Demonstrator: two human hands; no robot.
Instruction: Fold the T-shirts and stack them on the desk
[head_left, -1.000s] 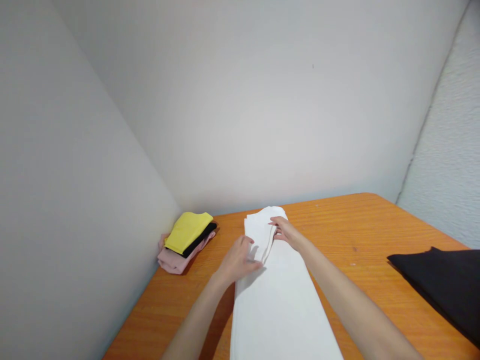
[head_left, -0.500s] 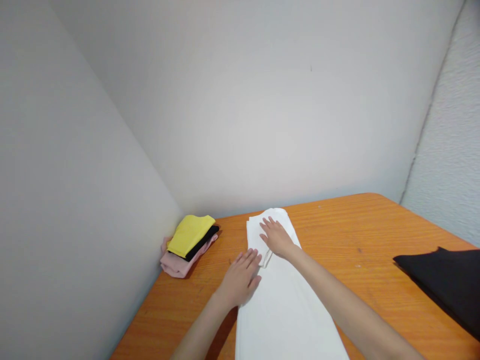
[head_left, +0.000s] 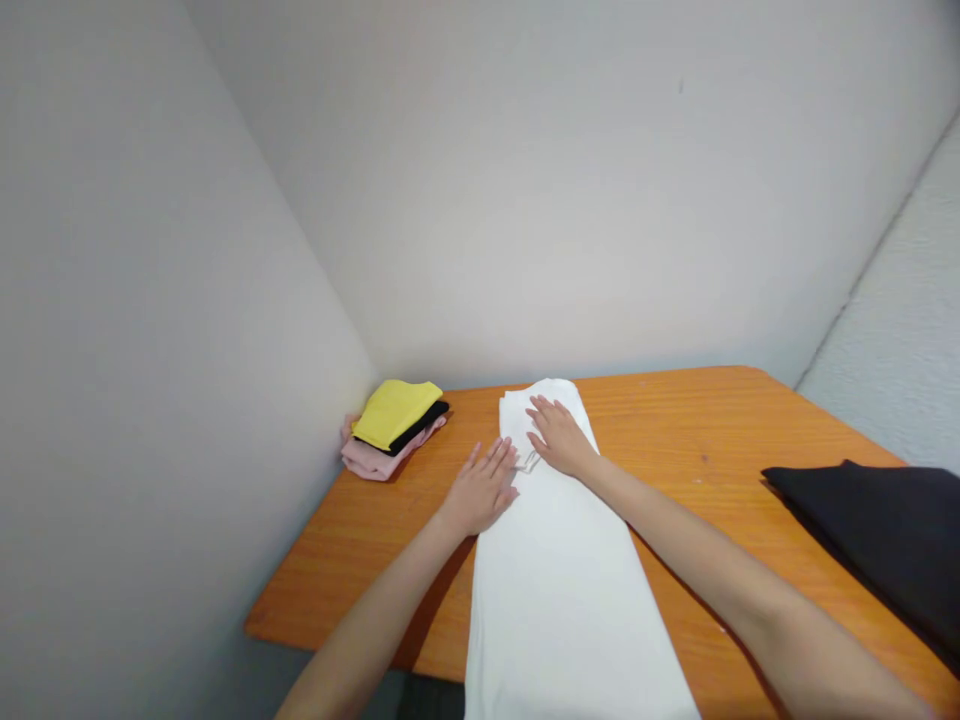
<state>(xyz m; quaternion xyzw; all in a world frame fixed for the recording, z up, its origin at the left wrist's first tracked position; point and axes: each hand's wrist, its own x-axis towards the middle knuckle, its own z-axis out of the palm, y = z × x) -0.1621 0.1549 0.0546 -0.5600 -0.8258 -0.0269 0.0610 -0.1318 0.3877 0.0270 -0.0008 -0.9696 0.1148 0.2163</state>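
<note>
A long white garment [head_left: 559, 580] lies lengthwise on the wooden table, folded narrow, its near end running out of the bottom of the view. At its far end a smaller part, perhaps a sleeve, is folded back on top. My left hand [head_left: 480, 490] rests flat on the left edge of the cloth, fingers stretched out beside that folded part. On the right half of the far end lies my right hand [head_left: 561, 437], palm down with its fingers spread. Neither hand grips the fabric.
At the back left, against the wall, sits a stack of folded clothes: a yellow piece [head_left: 397, 413] on top, a black one [head_left: 420, 428] beneath it, a pink one [head_left: 369, 461] lowest. Folded black cloth [head_left: 870, 530] lies at the right. The orange-brown table [head_left: 345, 545] meets walls behind and left.
The view has shifted, so the table's near left corner now shows. Both hands stay flat on the white garment, with the right hand slightly nearer the right edge.
</note>
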